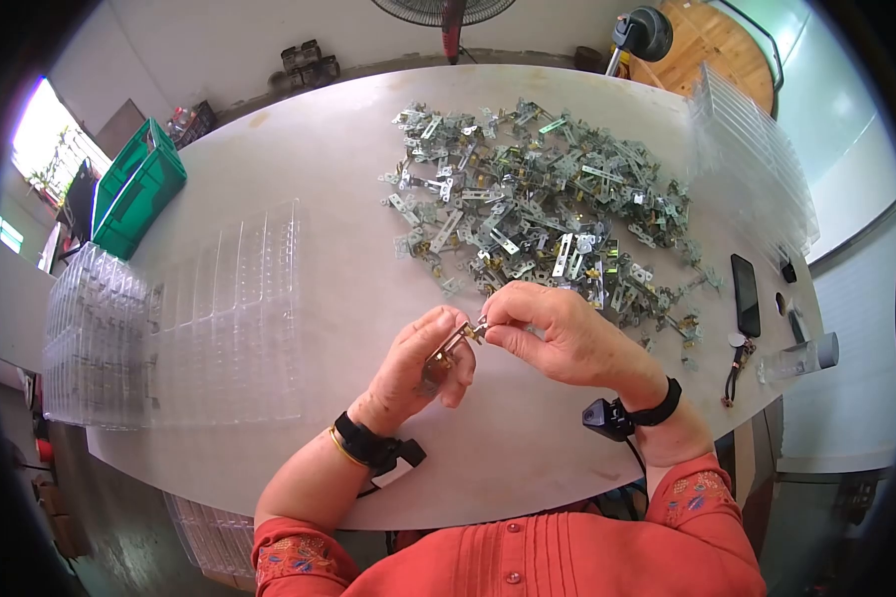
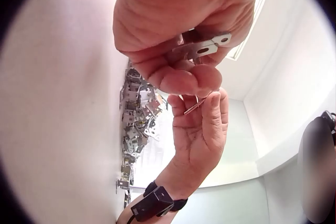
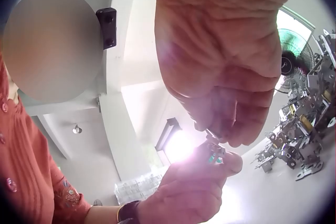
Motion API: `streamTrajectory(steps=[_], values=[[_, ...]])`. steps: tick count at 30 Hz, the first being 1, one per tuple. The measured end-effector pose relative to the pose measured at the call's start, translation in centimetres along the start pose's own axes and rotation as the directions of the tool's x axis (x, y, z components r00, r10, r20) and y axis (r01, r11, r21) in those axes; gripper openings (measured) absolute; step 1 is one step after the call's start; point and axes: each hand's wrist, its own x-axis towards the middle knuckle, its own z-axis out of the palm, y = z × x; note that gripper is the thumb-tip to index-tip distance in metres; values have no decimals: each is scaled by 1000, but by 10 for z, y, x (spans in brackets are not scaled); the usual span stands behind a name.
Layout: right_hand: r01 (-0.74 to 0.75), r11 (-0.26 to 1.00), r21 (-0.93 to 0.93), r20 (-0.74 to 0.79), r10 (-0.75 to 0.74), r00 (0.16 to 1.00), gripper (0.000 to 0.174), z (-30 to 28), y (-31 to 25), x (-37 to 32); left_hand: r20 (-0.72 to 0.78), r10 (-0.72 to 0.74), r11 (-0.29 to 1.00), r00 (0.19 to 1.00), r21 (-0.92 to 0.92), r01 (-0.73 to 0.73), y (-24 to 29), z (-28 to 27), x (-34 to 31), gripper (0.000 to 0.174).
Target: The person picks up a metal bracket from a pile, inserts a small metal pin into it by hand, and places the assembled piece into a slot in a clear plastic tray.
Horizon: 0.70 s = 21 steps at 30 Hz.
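Note:
Between the two hands, just in front of the metal pile (image 1: 558,199), is a small metal part (image 1: 452,347) with brass-coloured bits. The left hand (image 1: 418,363) grips it in curled fingers; in the left wrist view a flat plate with holes (image 2: 206,49) sticks out of the left hand (image 2: 178,19). Thumb and fingertips of the right hand (image 1: 558,333) pinch a small metal piece (image 1: 479,329) at the part's upper end. Seen from the right wrist, the right hand's fingers (image 3: 231,113) hide most of that contact.
Clear plastic trays (image 1: 229,298) lie on the left of the table, with a stack (image 1: 100,338) beside them and a green crate (image 1: 139,189) behind. More clear trays (image 1: 752,159) stand at the right, near a phone (image 1: 745,295) and a bottle (image 1: 801,359).

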Motion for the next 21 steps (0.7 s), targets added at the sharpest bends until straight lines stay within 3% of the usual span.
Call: streamTrajectory(steps=[1,3,4,6,7,9,12,17,21], values=[[1,1000,-1,-1,-1,1000,9,1,1,-1,1,1,1000,1000,1,-1,0,-1,0,29],[-124,968,218,-35,134,990,8,2,5,-1,74,-13,977,997,-210,28,0,-3,2,34],[-120,969,215,-35,130,991,8,2,5,-1,75,-8,978,997,-208,24,-3,-7,5,34],[-230,869,438,-91,297,950,9,1,5,1,135,131,947,982,-309,-84,-11,-17,10,32],[-242,856,456,-105,322,941,10,-1,5,1,137,135,948,981,-306,-88,-13,-17,10,32],[-240,841,485,-139,345,928,11,-3,8,3,69,279,951,958,-161,-266,-16,-12,12,40],[-245,835,493,-189,377,907,14,-4,10,4,58,340,937,939,-112,-332,-12,-2,10,50],[-364,736,571,-56,478,877,16,-2,8,5,15,375,923,927,-104,-372,-15,-3,11,44],[-402,787,469,-23,466,885,15,-4,9,3,0,389,919,921,-68,-389,-17,-10,16,39]])
